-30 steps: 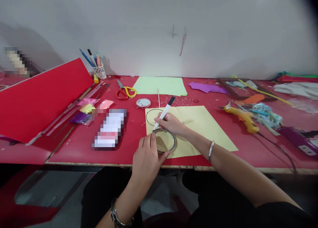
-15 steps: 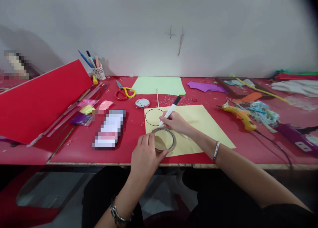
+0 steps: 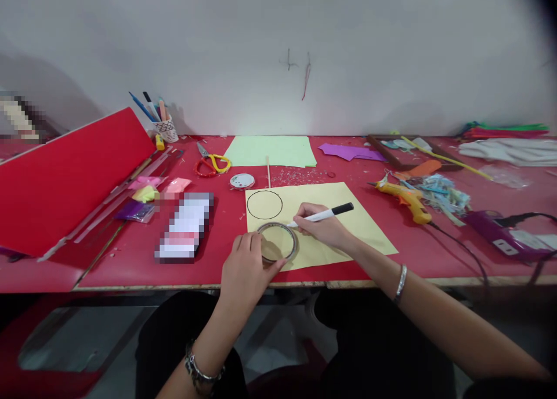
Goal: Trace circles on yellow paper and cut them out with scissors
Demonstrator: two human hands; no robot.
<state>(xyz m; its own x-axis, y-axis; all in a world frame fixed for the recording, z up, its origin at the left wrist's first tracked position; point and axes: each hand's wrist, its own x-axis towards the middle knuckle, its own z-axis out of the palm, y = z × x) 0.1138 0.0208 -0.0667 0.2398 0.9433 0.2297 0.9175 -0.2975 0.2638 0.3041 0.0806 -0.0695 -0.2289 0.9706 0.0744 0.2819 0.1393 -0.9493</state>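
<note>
A sheet of yellow paper (image 3: 348, 231) lies in front of me, with a black circle drawn near its far left corner. My left hand (image 3: 246, 265) grips the near left side of a tape roll (image 3: 295, 249) lying flat on the paper, thumb along its near edge. Between the fingers of my right hand (image 3: 319, 225) is a white marker (image 3: 319, 216) with a black end. Its tip meets the paper at the far right edge of the roll, and its black end leans to the right.
Left are a blurred phone (image 3: 185, 228), scissors (image 3: 211, 162), a round white lid (image 3: 242, 181) and a red board (image 3: 78, 178). Green paper (image 3: 272, 151) lies behind. To the right are a yellow glue gun (image 3: 404, 200) with its cord and a purple power strip (image 3: 505, 236).
The marker tip has moved rightward around the roll's far edge, and the marker now tilts lower to the right. My left hand keeps its hold. The whole view has shifted slightly.
</note>
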